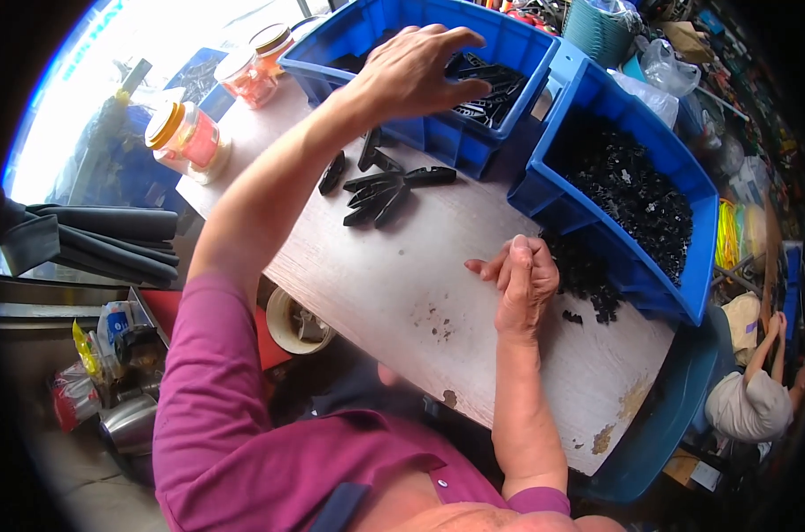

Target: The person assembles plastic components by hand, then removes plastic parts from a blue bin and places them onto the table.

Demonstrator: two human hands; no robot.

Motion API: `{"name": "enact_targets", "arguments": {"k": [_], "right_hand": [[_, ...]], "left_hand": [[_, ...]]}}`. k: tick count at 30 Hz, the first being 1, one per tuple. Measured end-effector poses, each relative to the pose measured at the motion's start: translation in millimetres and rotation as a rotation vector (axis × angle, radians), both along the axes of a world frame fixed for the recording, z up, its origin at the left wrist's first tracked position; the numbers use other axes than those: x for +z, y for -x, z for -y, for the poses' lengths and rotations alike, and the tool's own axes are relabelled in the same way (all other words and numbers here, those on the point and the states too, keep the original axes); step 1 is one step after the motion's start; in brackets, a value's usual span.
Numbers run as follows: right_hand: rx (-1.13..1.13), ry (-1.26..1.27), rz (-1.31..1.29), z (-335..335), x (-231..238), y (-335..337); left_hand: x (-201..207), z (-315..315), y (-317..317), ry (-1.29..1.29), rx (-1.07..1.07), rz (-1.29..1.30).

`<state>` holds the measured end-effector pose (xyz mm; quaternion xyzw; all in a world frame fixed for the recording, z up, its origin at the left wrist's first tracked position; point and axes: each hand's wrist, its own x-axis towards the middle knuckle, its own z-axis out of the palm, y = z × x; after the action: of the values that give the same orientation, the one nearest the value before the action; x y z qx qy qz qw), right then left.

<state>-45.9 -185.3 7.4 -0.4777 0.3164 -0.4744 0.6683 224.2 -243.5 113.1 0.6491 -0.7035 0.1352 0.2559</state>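
My left hand (416, 75) is stretched over the front of a blue bin (460, 146), its thumb and fingers spread with nothing between them. Long black plastic parts (489, 89) lie inside that bin, below the fingers. On the table, my right hand (525, 279) is closed, its fingers curled in; whatever they may hold is hidden. Just right of it, small black plastic pieces (589, 275) are spilled beside a second blue bin (553, 182) filled with similar small black pieces (624, 186). Several black elongated clip-like parts (385, 191) lie in a loose pile left of the middle.
Jars (185, 137) with pinkish contents stand along the table's (394, 284) far left edge. Below the near edge is a white bucket (298, 321). A dark green tub (651, 443) sits by the right end. Another person (753, 399) is at the far right.
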Motion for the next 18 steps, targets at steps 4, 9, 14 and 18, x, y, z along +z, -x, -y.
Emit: {"name": "enact_targets", "arguments": {"k": [4, 9, 14, 18], "right_hand": [[0.103, -0.024, 0.025, 4, -4, 7], [0.081, -0.007, 0.044, 4, -8, 6], [0.065, -0.007, 0.064, 4, -3, 6], [0.124, -0.019, 0.068, 8, -3, 7]], "left_hand": [[-25, 88, -13, -0.382, -0.015, -0.004], [-37, 142, -6, -0.644, 0.01, 0.105], [-49, 149, 2, -0.738, 0.004, 0.175], [-51, 147, 3, -0.799, 0.035, 0.062]]}}
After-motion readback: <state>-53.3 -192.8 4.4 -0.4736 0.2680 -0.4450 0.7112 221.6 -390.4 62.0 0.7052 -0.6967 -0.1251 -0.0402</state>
